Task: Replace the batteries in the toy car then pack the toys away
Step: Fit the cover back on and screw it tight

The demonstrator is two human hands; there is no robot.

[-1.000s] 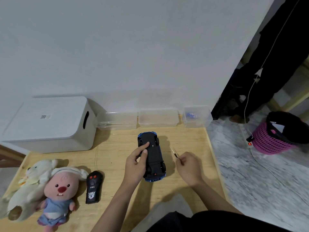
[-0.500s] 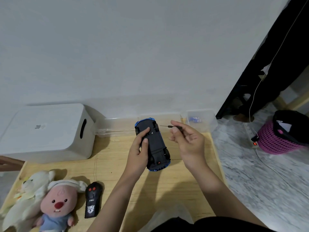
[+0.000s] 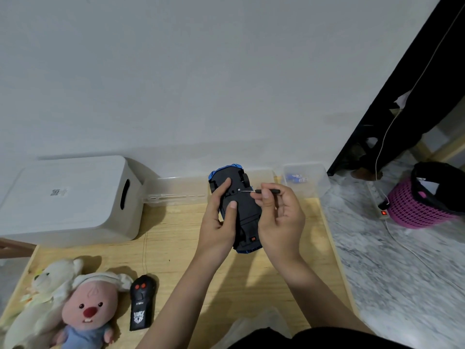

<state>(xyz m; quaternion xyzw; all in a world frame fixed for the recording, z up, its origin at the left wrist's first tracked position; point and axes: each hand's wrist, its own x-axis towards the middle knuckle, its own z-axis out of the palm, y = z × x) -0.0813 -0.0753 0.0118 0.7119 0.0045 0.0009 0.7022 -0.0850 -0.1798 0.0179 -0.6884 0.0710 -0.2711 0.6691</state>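
Screwdriver on upturned car

Car (image 3: 240, 210) held belly-up above worktop (image 3: 176, 243) in left hand (image 3: 218, 222) grip; right hand (image 3: 279, 217) pinching screwdriver (image 3: 261, 191), tip at underside screw, batteries (image 3: 298, 178) in far-right box (image 3: 317, 182).

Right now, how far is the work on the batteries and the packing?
Early stage. Done: the toy car is turned underside up in the left hand. In hand: the right hand puts the screwdriver to a screw on the underside. Left: swap batteries, close it, pack the remote and plush toys away.
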